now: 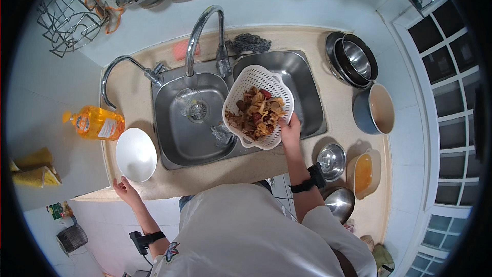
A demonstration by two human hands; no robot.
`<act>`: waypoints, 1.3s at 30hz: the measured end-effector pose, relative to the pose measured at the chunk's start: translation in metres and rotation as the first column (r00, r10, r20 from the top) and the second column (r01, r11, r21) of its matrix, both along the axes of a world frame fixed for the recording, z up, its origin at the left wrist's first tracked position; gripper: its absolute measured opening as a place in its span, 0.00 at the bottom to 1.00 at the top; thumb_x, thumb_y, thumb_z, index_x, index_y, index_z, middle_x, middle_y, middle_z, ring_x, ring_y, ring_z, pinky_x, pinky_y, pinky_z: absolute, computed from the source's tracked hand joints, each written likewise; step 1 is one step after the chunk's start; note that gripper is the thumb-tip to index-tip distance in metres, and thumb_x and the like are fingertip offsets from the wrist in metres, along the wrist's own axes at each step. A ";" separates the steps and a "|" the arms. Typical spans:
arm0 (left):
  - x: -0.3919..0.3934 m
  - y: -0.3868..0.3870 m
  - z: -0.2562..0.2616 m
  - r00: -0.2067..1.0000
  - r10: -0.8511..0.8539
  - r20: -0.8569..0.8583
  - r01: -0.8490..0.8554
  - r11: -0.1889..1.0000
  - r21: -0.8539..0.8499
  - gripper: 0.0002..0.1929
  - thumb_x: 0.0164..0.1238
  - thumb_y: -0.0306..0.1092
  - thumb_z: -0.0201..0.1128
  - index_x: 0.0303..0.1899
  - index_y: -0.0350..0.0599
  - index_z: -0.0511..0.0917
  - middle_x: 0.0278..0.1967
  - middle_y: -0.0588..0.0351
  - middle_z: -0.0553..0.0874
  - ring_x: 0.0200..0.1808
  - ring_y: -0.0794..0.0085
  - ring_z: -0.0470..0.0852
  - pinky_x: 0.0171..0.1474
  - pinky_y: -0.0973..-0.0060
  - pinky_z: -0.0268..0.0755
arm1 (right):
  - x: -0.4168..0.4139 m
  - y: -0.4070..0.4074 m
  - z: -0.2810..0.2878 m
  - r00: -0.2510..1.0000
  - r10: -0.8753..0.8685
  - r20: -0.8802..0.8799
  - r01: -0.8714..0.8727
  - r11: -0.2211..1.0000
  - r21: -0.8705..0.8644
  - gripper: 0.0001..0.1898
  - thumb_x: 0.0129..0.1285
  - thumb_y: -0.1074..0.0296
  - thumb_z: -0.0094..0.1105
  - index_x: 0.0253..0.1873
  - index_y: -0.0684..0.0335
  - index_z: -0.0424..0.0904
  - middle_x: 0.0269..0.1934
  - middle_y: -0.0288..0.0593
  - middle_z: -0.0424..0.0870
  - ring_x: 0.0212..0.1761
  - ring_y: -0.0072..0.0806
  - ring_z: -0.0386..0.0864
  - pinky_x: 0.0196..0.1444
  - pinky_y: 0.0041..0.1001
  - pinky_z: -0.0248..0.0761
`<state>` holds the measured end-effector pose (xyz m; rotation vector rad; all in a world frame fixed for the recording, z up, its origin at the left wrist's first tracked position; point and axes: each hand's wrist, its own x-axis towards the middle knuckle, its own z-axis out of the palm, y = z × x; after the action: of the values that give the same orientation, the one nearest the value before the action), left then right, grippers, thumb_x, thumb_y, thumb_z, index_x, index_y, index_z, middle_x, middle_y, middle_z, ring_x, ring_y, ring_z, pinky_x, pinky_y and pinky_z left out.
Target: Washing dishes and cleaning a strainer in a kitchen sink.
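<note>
My right hand [291, 132] grips the lower right rim of a white plastic colander [284, 88], thumb over the edge. Wet brown and yellowish food pieces with a few red ones, perhaps dates, lie in the colander [256, 113]. It is held over the divider of a double stainless steel sink [173, 138]. My left hand [126, 191] is beside the lower rim of a white bowl [136, 154] on the counter, fingers apart. Whether a fingertip touches the bowl is hard to tell. A clear round strainer or bowl [188, 102] sits near the left basin's drain.
A tall chrome faucet [198, 30] arches over the sink; a smaller one [123, 59] stands left. An orange soap bottle [100, 123] is beside the white bowl. Stacked metal bowls [355, 57], a blue-grey pot [363, 111] and a container of orange liquid [363, 175] line the right counter.
</note>
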<state>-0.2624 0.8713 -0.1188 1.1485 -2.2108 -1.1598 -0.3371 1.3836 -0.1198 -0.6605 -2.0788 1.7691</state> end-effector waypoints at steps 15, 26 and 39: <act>-0.056 0.121 0.064 0.694 -0.702 -0.158 0.714 0.700 0.026 0.14 0.64 0.27 0.55 0.51 0.38 0.74 0.46 0.47 0.79 0.46 0.67 0.77 0.50 0.73 0.70 | -0.014 -0.087 0.040 0.949 0.310 0.050 -0.310 0.896 0.317 0.08 0.60 0.76 0.50 0.44 0.67 0.67 0.34 0.57 0.78 0.33 0.48 0.78 0.37 0.36 0.69; -0.027 -0.093 -0.050 0.870 -0.414 0.268 0.475 0.849 -0.230 0.24 0.64 0.29 0.54 0.61 0.35 0.62 0.37 0.42 0.82 0.38 0.61 0.83 0.40 0.65 0.77 | -0.009 -0.121 0.012 0.889 0.442 0.121 -0.364 0.841 -0.400 0.29 0.51 0.79 0.51 0.60 0.60 0.57 0.45 0.41 0.73 0.42 0.25 0.75 0.31 0.25 0.75; -0.034 -0.076 0.017 0.579 -0.803 0.140 0.633 0.551 0.544 0.09 0.61 0.26 0.53 0.42 0.34 0.69 0.17 0.49 0.80 0.15 0.71 0.79 0.16 0.80 0.71 | 0.027 -0.218 0.014 0.976 0.210 0.049 -0.126 0.740 -0.661 0.35 0.50 0.78 0.48 0.66 0.58 0.49 0.43 0.49 0.74 0.25 0.33 0.79 0.15 0.26 0.75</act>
<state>-0.2968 0.7950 -0.1014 0.5463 -2.9817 -2.0152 -0.3103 1.1660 -0.1061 -0.7841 -1.5776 2.6655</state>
